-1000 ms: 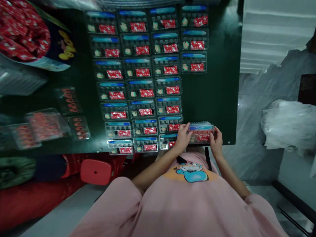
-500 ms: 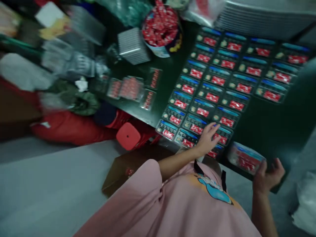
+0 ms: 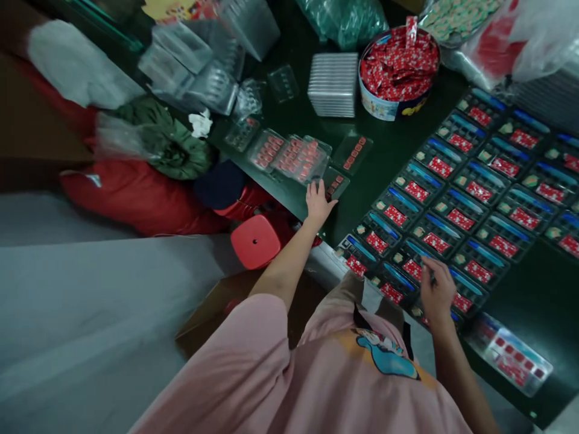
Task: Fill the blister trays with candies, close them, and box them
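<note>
Dark green table (image 3: 393,141), crowded: round blue-and-white tub (image 3: 379,109) heaped with red wrapped packets, ribbed block of stacked clear plastic trays (image 3: 332,84) beside it, red square plastic stool (image 3: 256,242) below the edge near left forearm. Left hand (image 3: 319,204): fingers spread, released, at flat clear tray with red pieces (image 3: 342,182). Right hand (image 3: 438,289): fingers curled, can't tell if gripping, over rows of filled clear trays (image 3: 455,207), blue sticks, red packets inside.
</note>
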{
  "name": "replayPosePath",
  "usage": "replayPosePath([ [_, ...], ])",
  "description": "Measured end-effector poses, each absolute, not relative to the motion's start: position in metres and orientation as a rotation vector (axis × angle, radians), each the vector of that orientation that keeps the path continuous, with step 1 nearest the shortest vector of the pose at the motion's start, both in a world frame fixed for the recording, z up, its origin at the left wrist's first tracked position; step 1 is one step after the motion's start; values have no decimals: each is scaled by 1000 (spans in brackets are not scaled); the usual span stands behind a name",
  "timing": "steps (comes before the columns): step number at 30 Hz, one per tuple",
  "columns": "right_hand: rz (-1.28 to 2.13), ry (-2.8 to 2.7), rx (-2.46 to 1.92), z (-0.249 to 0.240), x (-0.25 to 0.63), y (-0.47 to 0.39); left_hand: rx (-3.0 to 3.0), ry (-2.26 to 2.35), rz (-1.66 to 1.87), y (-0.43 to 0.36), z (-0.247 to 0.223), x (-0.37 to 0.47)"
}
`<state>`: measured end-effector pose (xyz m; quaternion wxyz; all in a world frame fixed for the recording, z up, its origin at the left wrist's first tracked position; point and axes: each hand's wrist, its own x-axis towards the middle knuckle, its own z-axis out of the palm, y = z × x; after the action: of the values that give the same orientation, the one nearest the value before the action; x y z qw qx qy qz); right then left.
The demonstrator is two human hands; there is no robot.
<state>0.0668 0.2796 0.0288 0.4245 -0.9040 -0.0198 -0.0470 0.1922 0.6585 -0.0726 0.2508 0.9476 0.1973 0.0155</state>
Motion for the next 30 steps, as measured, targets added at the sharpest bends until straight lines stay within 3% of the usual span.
replayPosePath([
  [8, 280, -254, -2018, -21, 151, 414, 2637, 188, -166, 652, -75, 154],
  [13, 386, -283, -2120, -59, 208, 472, 2619, 41, -175, 654, -75, 146],
  [23, 505, -237, -2221, -84, 246, 507, 2528, 254, -59, 681, -88, 120],
  [30, 582, -100, -1916, -68, 246, 509, 2425, -15, -116, 699, -80, 130],
])
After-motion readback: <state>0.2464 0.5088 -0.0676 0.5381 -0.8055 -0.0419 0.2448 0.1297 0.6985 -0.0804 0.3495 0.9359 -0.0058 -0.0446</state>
